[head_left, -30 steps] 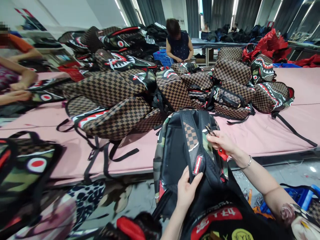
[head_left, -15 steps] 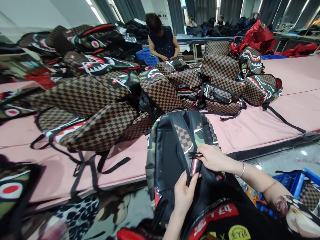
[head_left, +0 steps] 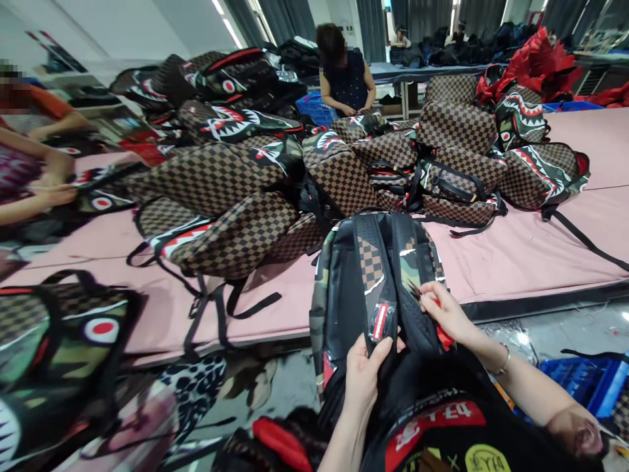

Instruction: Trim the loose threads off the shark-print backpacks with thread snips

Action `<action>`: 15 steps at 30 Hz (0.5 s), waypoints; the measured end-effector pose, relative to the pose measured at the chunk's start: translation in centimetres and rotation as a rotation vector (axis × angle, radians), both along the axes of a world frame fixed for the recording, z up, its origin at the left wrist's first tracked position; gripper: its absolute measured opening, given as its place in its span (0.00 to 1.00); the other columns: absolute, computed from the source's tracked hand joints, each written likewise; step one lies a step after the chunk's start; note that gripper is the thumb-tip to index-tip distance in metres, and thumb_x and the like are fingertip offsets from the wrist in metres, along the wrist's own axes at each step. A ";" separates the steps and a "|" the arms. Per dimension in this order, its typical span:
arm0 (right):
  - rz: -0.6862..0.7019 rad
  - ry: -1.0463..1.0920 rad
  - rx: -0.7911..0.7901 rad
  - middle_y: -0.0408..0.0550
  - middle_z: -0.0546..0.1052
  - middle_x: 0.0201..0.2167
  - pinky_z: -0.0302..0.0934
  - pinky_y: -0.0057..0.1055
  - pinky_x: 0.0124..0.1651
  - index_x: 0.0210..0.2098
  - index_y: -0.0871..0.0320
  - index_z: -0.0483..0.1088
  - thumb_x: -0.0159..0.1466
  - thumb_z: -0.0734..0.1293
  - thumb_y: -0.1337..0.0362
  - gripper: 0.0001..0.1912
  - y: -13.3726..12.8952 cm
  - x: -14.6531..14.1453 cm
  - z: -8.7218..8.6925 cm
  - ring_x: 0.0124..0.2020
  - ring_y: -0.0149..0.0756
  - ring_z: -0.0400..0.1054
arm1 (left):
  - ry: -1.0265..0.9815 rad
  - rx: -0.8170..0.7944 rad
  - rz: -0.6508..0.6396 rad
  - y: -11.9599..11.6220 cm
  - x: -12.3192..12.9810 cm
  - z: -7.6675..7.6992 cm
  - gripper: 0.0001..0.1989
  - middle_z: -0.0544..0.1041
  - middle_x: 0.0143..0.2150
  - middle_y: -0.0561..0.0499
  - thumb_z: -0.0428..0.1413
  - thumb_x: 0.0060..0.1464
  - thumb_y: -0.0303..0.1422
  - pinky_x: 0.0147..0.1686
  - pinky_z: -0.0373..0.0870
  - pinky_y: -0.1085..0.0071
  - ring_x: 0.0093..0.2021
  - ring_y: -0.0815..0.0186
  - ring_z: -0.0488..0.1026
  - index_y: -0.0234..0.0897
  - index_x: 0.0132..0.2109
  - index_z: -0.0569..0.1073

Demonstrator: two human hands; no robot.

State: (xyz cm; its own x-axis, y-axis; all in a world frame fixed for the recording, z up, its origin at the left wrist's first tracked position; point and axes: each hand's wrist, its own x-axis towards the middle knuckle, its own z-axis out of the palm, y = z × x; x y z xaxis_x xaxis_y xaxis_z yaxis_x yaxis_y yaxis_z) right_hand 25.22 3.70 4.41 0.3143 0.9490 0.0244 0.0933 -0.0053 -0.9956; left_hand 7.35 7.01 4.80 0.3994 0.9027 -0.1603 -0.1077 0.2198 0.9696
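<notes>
A black backpack (head_left: pixel 341 275) with checkered and camouflage parts leans upright against the table edge, its back panel and two shoulder straps facing me. My left hand (head_left: pixel 362 370) is closed around the lower part of the left shoulder strap (head_left: pixel 372 272), thumb on top. Just above the thumb, a red-and-white label (head_left: pixel 380 321) sits under shiny clear plastic on that strap. In my right hand (head_left: pixel 446 313) are small dark thread snips (head_left: pixel 414 289), pinched with their points over the right shoulder strap (head_left: pixel 409 308). Part of the snips is hidden by my fingers.
Checkered backpacks (head_left: pixel 236 229) with shark-mouth prints are piled along the pink table (head_left: pixel 531 262). A co-worker (head_left: pixel 346 78) stands across it; another person's hands (head_left: pixel 54 187) work at left. One backpack (head_left: pixel 83 341) is near left; a blue crate (head_left: pixel 584 380) stands low right.
My right hand with the snips has moved right, off the left strap to the right one. The label now shows fully. The view has turned left, bringing another co-worker in.
</notes>
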 end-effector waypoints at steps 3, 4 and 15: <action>0.015 -0.028 -0.026 0.40 0.70 0.24 0.58 0.27 0.32 0.39 0.57 0.66 0.58 0.63 0.60 0.10 -1.7 -0.6 0.0 0.26 0.29 0.64 | -0.017 -0.017 -0.010 0.1 0.0 -0.2 0.10 0.76 0.24 0.51 0.58 0.46 0.35 0.36 0.68 0.69 0.28 0.66 0.72 0.33 0.35 0.73; -0.008 -0.068 -0.027 0.41 0.70 0.24 0.58 0.26 0.31 0.38 0.57 0.68 0.57 0.65 0.61 0.11 -2.1 -0.8 0.1 0.25 0.29 0.64 | -0.018 -0.015 -0.013 0.1 0.0 -0.2 0.10 0.76 0.24 0.51 0.58 0.46 0.35 0.36 0.68 0.69 0.29 0.66 0.72 0.33 0.35 0.73; -0.095 -0.264 -0.015 0.32 0.58 0.14 0.46 0.24 0.22 0.32 0.57 0.62 0.57 0.64 0.61 0.08 -2.6 -2.3 1.3 0.16 0.24 0.51 | 0.039 0.020 -0.002 0.1 0.1 -0.9 0.11 0.78 0.26 0.49 0.59 0.44 0.36 0.36 0.70 0.68 0.29 0.64 0.74 0.32 0.33 0.74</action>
